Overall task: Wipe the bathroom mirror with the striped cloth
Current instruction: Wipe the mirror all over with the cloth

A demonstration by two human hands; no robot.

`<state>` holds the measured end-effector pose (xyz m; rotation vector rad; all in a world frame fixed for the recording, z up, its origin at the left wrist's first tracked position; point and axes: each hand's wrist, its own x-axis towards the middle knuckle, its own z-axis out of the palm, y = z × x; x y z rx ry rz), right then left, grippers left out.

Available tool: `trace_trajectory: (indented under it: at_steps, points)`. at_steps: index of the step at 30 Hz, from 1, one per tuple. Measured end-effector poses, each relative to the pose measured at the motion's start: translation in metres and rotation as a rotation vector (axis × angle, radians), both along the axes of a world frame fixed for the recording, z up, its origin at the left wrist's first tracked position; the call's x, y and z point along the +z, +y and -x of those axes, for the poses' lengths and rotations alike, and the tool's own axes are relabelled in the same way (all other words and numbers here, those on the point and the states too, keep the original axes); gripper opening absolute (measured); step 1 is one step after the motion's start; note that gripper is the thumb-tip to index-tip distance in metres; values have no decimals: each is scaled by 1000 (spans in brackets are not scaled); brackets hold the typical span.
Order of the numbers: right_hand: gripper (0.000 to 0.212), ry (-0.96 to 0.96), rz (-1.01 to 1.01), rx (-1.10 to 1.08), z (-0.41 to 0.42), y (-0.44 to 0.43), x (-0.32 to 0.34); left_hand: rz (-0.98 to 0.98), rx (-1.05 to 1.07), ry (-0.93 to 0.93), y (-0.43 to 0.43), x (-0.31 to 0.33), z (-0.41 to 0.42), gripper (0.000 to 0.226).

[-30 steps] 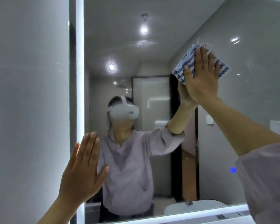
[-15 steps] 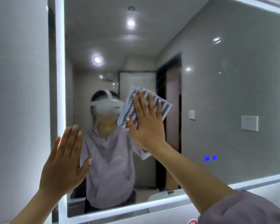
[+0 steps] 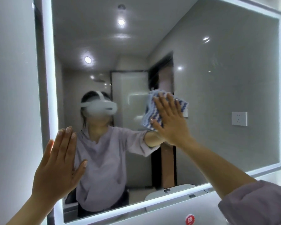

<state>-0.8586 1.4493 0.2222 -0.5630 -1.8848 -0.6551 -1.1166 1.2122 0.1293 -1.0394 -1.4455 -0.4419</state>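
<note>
A large wall mirror (image 3: 225, 78) with a lit white border fills the view. My right hand (image 3: 170, 122) lies flat on the glass near its middle and presses a folded blue-and-white striped cloth (image 3: 150, 111) against it; most of the cloth is hidden under the palm. My left hand (image 3: 58, 164) rests open and flat against the mirror's lower left edge, fingers up, holding nothing. The glass reflects a person in a lilac shirt wearing a white headset.
A white wall (image 3: 11, 95) runs along the left of the mirror. Below the mirror's lit bottom edge is a white surface (image 3: 169, 215) with a round red sticker (image 3: 190, 219). The reflection shows a wall socket (image 3: 239, 118) and ceiling lights.
My right hand slid the cloth down from the upper part of the mirror to mid-height, then a little rightward. My left hand stayed flat on the left edge. The view shifted, showing more of the mirror's right side.
</note>
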Motion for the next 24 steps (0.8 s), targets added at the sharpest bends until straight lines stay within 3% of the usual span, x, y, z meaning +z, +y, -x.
trace_trajectory:
  at_steps: [4,9,24]
  points:
    - [76,94,131,-83,-28,20,7,20,15,-19,0,0,1,78]
    - [71,139,150,-126,-29,19,5,22,-22,-33,0,-1,2,76]
    - [78,77,288,-14,-37,18,6,103,39,-67,-8,3,-10,77]
